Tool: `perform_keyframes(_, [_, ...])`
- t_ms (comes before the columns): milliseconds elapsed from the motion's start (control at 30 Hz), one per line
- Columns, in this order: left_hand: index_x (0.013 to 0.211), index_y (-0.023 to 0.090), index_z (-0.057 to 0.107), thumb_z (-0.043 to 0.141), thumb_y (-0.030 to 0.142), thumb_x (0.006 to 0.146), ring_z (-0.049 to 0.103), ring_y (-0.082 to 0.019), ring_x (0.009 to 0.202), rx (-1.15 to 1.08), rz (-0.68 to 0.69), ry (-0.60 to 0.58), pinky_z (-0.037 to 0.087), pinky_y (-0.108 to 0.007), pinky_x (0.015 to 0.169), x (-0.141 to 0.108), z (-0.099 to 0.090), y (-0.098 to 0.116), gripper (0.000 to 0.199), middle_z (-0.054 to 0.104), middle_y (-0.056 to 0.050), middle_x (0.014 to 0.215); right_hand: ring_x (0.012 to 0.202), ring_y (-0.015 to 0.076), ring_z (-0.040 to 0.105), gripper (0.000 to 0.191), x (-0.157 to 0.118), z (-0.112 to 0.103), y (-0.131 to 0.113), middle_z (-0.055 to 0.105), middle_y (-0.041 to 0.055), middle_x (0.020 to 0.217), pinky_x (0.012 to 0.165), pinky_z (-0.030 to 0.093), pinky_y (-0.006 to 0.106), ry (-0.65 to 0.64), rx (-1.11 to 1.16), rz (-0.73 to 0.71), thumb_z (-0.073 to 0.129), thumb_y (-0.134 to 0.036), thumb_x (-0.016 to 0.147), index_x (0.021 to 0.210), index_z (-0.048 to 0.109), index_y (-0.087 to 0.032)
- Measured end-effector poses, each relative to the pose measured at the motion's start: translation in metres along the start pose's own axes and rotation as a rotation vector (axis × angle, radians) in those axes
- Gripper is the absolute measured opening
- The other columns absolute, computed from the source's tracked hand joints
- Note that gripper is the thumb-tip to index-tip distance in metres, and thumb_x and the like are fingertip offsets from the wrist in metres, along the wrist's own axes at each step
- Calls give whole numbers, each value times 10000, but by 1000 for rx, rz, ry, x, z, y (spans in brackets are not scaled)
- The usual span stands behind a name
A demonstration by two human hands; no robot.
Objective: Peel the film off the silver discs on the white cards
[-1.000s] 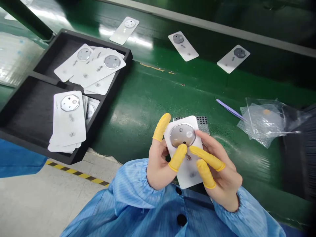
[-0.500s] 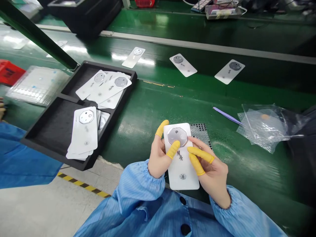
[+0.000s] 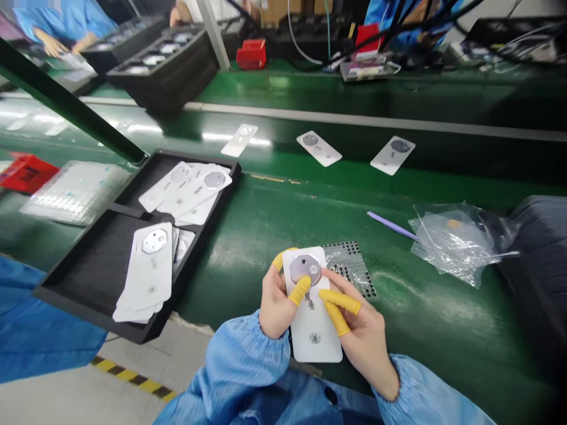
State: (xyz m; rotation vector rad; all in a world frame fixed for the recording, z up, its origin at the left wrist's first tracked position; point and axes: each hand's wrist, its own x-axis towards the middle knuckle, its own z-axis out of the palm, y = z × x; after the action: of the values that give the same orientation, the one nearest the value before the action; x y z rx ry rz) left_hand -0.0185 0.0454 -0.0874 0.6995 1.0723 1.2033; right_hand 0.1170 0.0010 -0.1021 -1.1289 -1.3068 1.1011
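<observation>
A white phone back cover (image 3: 313,321) with an octagonal grey camera plate and small dark print is held up near the bench's front edge. My left hand (image 3: 277,301), in yellow finger cots, closes on its left side, with the thumb across the camera plate and fingers behind. At the right edge, my right hand (image 3: 361,327) has its yellow-cotted fingertips drawn together against the cover. Whether something small sits between those fingertips is hidden. Behind the cover, a clear sheet with black dots (image 3: 352,265) lies on the green bench (image 3: 248,236).
On the left, a black divided tray (image 3: 84,265) holds stacked covers (image 3: 148,271). Three single covers (image 3: 319,149) lie farther back. Purple tweezers (image 3: 392,225) touch clear plastic bags (image 3: 460,242) on the right. A co-worker's blue sleeve (image 3: 26,319) is at far left.
The camera view has tilted upward, so more of the far benches shows and the bench things sit lower. Both hands keep nearly the same hold on the cover.
</observation>
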Motion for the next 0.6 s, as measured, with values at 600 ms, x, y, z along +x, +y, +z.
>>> perform_keyframes(600, [1428,200,230,844,346,598,671,-190,555,-74,-26,139,538,-273,511,31,-34,19,1043,724,-43,791,1186,279,521,393,306,-195,35,570,131,1243,1011,403,520,260,-920,-74,666,-360,809,1115,588,-127])
